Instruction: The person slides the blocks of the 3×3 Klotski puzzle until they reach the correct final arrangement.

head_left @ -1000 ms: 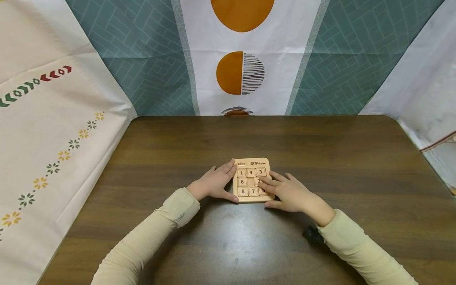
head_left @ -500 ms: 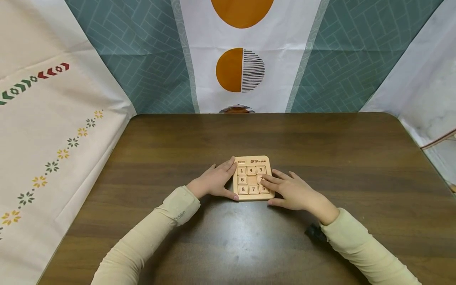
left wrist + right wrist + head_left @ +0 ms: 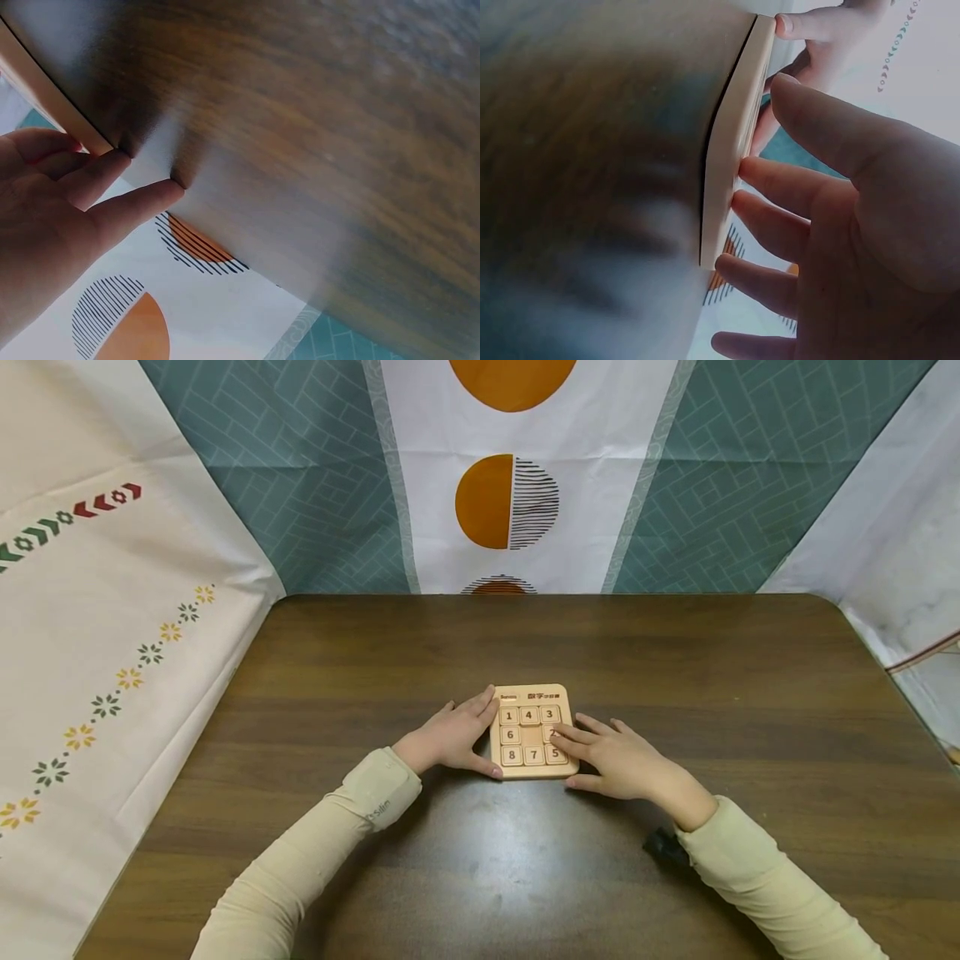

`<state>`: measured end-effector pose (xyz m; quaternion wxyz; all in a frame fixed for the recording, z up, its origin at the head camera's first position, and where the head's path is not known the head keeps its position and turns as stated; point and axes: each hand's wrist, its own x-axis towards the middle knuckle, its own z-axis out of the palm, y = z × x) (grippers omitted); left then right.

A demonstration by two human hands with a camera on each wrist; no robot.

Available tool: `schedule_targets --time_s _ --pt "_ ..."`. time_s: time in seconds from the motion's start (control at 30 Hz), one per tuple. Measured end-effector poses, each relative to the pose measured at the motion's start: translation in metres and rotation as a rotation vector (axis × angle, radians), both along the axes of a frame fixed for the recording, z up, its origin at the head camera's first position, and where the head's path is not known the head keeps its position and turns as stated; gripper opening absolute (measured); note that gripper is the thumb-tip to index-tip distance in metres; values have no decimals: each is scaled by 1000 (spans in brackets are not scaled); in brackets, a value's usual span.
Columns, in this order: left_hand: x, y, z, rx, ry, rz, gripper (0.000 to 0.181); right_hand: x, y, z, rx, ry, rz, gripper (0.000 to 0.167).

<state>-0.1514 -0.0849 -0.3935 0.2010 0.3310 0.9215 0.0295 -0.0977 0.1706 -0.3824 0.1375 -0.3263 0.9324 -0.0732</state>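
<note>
A wooden number-slide puzzle (image 3: pixel 521 697) lies flat on the table. Its number tiles surround a vacant centre cell; 1, 4 and 3 form the top row. Along its left side, my left hand (image 3: pixel 453 737) touches the edge with straight fingers, thumb at the near-left corner. From the right, my right hand (image 3: pixel 630 766) reaches over the board, fingertips on the right-middle tile (image 3: pixel 550 732), which they partly cover. Its thumb lies by the near-right corner. In the right wrist view the puzzle's side (image 3: pixel 724 150) shows beneath slightly bent fingers (image 3: pixel 772 229).
The brown wooden table (image 3: pixel 375 652) extends around the puzzle. A patterned cloth (image 3: pixel 300 527) hangs behind its far edge, and a pale cloth (image 3: pixel 97 635) hangs on the left. A small black object (image 3: pixel 665 846) sits under the right wrist.
The tile under my right fingers has slid right, from partly across the centre to the right-middle cell. My right hand has shifted slightly right with it; the left has stayed at the edge.
</note>
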Motion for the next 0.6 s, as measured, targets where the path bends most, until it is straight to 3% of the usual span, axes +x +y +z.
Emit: schedule_targets --time_s 0.2,0.47,0.6 --pt "0 -1 0 2 2 -3 111 0 0 1 2 -6 5 62" --pt "1 -1 2 2 -12 5 111 -11 -14 5 -36 107 48 63" --pt "1 0 2 3 -7 -1 111 -20 -22 5 -9 69 40 63"
